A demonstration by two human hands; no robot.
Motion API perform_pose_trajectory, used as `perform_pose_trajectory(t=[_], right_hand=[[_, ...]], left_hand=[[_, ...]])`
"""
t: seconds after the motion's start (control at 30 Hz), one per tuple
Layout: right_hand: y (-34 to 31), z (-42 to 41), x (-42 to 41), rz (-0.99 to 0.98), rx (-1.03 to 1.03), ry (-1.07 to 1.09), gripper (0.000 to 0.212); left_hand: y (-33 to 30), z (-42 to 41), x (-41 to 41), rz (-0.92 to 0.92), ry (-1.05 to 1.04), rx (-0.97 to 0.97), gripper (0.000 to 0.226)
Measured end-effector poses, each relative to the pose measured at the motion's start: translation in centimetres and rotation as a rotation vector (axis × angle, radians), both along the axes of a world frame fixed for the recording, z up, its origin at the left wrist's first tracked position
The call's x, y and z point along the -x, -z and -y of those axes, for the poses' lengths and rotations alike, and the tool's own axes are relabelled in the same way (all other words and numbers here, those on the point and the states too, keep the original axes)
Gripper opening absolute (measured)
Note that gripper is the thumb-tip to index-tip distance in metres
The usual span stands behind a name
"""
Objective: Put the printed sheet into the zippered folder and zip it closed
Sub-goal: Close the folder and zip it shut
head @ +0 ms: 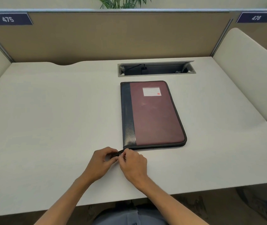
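Observation:
The zippered folder (152,114) lies flat and closed on the white desk (48,119), maroon cover up with a dark spine strip along its left side and a white label near its top. At its near left corner a dark zipper tail (120,152) sticks out. My left hand (102,161) pinches that tail from the left. My right hand (133,163) pinches the zipper pull from the right, fingertips touching the left hand's. No printed sheet is in sight.
A recessed cable tray (155,69) with its lid up sits just behind the folder. A tan partition (113,36) closes off the back, with white side dividers (250,75) left and right. The desk's front edge runs just below my forearms.

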State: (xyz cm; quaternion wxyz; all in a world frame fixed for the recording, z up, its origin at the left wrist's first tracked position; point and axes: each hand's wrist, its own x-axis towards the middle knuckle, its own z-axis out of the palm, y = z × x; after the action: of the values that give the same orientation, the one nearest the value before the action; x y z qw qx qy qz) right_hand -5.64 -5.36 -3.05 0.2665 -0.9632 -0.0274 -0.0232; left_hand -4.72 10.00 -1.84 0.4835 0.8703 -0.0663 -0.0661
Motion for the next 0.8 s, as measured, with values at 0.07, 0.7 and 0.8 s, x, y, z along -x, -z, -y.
perform_pose_trajectory(t=[0.07, 0.7, 0.8], right_hand=[[0.2, 0.5, 0.1, 0.112, 0.088, -0.052, 0.026], [0.4, 13.6, -1.0, 0.392, 0.236, -0.085, 0.028], [0.3, 15.1, -1.1, 0.36, 0.203, -0.058, 0.029]], left_hand=[[0.1, 0.0, -0.1, 0.024, -0.058, -0.042, 0.005], [1.5, 3.1, 0.2, 0.041, -0.366, -0.165, 0.011], [1.5, 3.6, 0.2, 0.045, -0.406, -0.188, 0.012]])
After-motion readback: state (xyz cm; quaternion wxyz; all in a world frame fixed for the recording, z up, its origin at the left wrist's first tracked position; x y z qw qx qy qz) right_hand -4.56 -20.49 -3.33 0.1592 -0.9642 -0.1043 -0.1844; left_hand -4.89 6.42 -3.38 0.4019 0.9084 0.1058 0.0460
